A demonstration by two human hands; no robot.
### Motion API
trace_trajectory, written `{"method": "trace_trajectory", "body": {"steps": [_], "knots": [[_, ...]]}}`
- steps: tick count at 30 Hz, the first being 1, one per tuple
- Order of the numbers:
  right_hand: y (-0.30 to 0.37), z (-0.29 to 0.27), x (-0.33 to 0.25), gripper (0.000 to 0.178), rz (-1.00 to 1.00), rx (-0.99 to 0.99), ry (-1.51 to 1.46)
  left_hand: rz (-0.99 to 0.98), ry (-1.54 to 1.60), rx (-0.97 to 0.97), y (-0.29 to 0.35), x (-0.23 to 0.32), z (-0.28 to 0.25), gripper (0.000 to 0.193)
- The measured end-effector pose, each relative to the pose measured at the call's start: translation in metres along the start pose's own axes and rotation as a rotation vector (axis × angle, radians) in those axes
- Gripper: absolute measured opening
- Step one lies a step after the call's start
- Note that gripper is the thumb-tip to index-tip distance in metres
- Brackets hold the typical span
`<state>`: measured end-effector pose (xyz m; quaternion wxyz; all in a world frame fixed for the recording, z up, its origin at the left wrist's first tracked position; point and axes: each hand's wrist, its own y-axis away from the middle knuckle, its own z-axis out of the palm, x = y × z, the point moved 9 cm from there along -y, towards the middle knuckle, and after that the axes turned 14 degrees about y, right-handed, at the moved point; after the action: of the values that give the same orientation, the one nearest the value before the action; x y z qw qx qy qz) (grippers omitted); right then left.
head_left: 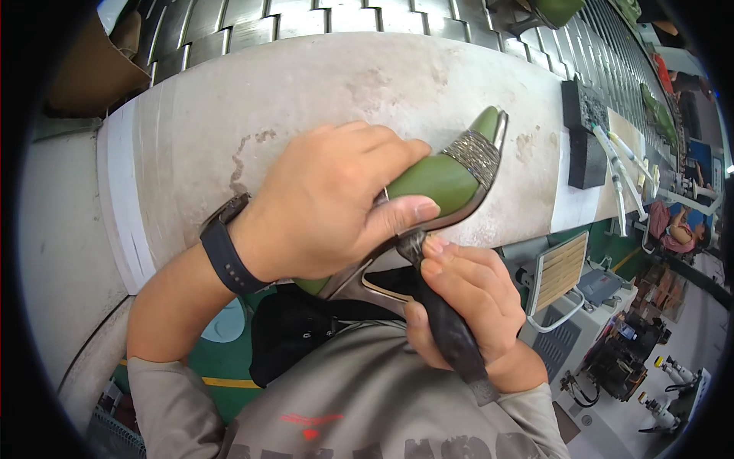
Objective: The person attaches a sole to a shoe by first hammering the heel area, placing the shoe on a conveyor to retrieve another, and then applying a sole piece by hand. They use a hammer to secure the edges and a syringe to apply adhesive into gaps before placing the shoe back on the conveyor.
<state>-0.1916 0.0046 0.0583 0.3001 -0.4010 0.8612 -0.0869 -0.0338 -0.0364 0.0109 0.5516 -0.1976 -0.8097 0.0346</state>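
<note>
Left hand [329, 199] clasps the green shoe last [436, 186] at frame centre; right hand [478, 302] grips a dark tool [456, 336]; the last seems stiff, slick, best held mid-body.

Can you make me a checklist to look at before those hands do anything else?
1. Left hand holding the smooth, green, pointed shoe form: ok.
2. Right hand wrapped around the dark, elongated object: ok.
3. Silvery, woven-looking band lying across the form's toe part: ok.
4. Left thumb well away from the dark object's upper end: not ok, it's close.
5. Shoe form's underside: cannot tell, it's hidden.
</note>
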Motion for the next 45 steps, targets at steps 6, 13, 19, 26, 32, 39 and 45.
{"method": "trace_trajectory", "body": {"steps": [6, 13, 19, 26, 32, 39, 45], "knots": [[-0.002, 0.011, 0.001, 0.045, 0.037, -0.07, -0.17, -0.007, 0.005, 0.014, 0.002, -0.001, 0.001, 0.046], [-0.017, 0.005, -0.007, 0.042, -0.142, -0.012, -0.08, 0.006, 0.029, 0.016, -0.005, 0.003, 0.001, 0.041], [0.009, 0.018, 0.045, 0.033, 0.308, -0.135, -0.72, -0.142, 0.016, -0.074, -0.021, 0.006, 0.007, 0.053], [0.022, -0.075, 0.095, 0.038, 0.494, 0.412, -0.671, -0.245, -0.175, -0.025, -0.039, 0.019, 0.026, 0.078], [-0.014, -0.036, 0.115, 0.022, 0.518, 0.117, -0.681, -0.255, -0.232, -0.087, -0.039, 0.018, 0.036, 0.059], [-0.064, -0.012, 0.183, 0.017, 0.499, 0.132, -0.518, -0.167, -0.253, -0.08, -0.04, 0.018, 0.035, 0.065], [-0.039, 0.0, 0.217, 0.021, 0.709, 0.275, -0.841, 0.014, -0.299, 0.278, -0.042, 0.06, -0.028, 0.079]]}}
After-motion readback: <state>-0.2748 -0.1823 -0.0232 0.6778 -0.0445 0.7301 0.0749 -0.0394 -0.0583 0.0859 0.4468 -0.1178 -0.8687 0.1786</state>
